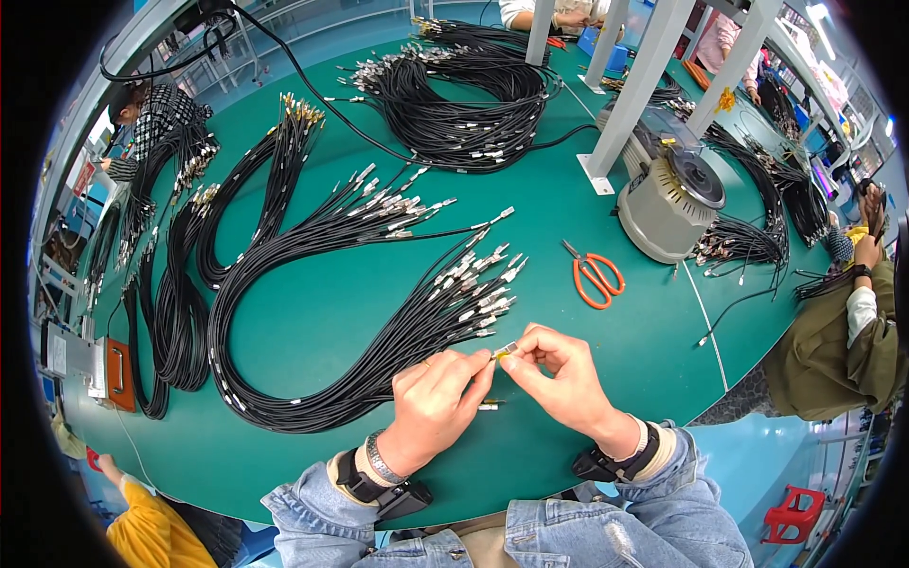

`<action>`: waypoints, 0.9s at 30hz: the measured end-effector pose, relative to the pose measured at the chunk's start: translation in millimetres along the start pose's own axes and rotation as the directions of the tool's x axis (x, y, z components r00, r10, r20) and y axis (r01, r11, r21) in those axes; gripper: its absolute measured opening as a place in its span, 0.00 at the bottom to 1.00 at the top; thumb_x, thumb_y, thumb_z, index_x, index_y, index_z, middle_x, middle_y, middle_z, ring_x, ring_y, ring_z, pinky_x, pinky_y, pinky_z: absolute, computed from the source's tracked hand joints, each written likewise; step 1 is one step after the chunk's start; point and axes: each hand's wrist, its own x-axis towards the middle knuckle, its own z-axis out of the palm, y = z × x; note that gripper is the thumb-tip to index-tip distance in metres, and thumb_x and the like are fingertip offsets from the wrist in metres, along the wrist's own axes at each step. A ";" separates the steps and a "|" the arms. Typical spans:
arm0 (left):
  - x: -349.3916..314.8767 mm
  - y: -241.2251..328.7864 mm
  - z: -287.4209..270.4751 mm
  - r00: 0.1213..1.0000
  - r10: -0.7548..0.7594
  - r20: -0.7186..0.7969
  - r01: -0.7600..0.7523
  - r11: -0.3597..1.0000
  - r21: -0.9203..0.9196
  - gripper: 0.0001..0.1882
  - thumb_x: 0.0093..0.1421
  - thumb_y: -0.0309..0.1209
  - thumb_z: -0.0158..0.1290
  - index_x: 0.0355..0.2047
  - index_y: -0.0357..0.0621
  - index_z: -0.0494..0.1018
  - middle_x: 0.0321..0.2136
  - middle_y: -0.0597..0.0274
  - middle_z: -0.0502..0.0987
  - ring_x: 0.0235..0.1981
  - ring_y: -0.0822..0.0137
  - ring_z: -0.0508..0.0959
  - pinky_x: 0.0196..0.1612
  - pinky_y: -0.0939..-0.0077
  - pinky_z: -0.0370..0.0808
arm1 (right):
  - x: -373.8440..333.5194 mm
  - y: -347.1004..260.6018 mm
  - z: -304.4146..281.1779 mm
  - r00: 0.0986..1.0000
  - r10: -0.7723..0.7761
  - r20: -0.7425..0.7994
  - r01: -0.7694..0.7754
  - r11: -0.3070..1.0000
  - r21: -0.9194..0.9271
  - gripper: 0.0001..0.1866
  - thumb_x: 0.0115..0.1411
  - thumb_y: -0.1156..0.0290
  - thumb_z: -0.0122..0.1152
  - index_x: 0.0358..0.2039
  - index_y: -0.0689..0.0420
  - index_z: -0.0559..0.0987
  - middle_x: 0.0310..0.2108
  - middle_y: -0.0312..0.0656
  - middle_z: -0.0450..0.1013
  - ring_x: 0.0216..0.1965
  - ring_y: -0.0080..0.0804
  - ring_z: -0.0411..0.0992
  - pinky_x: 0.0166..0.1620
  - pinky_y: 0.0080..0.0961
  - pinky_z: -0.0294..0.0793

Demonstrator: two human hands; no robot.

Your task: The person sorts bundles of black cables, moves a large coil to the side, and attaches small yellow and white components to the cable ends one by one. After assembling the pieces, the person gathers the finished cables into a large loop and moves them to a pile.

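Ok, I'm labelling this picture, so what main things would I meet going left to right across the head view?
Yellow sleeve → left hand → right hand → grey machine → red stool.

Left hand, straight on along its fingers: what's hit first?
Likely the small silver connector at its fingertips, then the right hand just past it; exact depth is unclear.
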 end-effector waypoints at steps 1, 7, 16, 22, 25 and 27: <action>0.0 0.0 0.0 1.000 0.001 0.000 -0.001 1.000 0.000 0.11 0.45 0.18 0.63 0.29 0.39 0.75 0.18 0.62 0.76 0.15 0.69 0.74 0.17 0.79 0.69 | 0.2 -0.8 -0.3 1.000 0.003 0.002 -0.003 1.000 -0.006 0.05 0.57 0.76 0.62 0.27 0.63 0.75 0.23 0.30 0.66 0.23 0.14 0.60 0.28 0.16 0.61; -0.7 0.3 0.0 1.000 0.022 0.007 -0.022 0.999 0.025 0.12 0.44 0.17 0.63 0.30 0.40 0.75 0.18 0.63 0.76 0.15 0.68 0.75 0.17 0.79 0.70 | 0.1 -0.4 -0.9 1.000 0.017 0.009 -0.017 1.000 -0.010 0.06 0.57 0.75 0.61 0.27 0.62 0.75 0.23 0.30 0.66 0.23 0.14 0.60 0.27 0.16 0.61; 0.1 0.2 -0.5 0.990 0.140 -0.021 -0.138 0.987 0.077 0.17 0.43 0.16 0.63 0.34 0.42 0.77 0.17 0.66 0.74 0.14 0.71 0.73 0.17 0.80 0.69 | -1.2 1.6 0.7 0.999 0.036 0.007 -0.036 0.999 -0.003 0.06 0.58 0.74 0.61 0.27 0.61 0.75 0.21 0.29 0.66 0.23 0.13 0.60 0.27 0.16 0.61; -1.3 -3.1 -1.9 0.984 0.177 0.009 -0.177 0.980 0.091 0.20 0.43 0.15 0.63 0.39 0.42 0.77 0.17 0.66 0.74 0.14 0.71 0.73 0.17 0.81 0.69 | -1.1 1.3 -0.8 0.999 0.042 0.027 -0.042 0.999 -0.020 0.05 0.58 0.74 0.61 0.29 0.62 0.75 0.22 0.29 0.67 0.24 0.13 0.62 0.28 0.16 0.63; -1.1 -2.2 -1.3 0.987 0.163 -0.016 -0.160 0.982 0.102 0.21 0.44 0.15 0.62 0.41 0.41 0.77 0.17 0.65 0.73 0.14 0.71 0.73 0.17 0.81 0.69 | -0.3 -3.4 0.4 0.997 0.062 0.035 -0.064 0.996 0.056 0.05 0.58 0.74 0.61 0.31 0.62 0.76 0.23 0.29 0.68 0.25 0.14 0.63 0.30 0.16 0.65; -0.7 -1.2 -1.5 0.991 0.134 -0.017 -0.132 0.988 0.085 0.20 0.44 0.15 0.62 0.40 0.40 0.77 0.17 0.65 0.74 0.14 0.71 0.73 0.17 0.80 0.69 | 0.1 -4.2 0.0 0.997 0.071 0.039 -0.075 0.993 0.095 0.05 0.59 0.74 0.61 0.33 0.62 0.76 0.23 0.29 0.68 0.26 0.14 0.63 0.31 0.16 0.66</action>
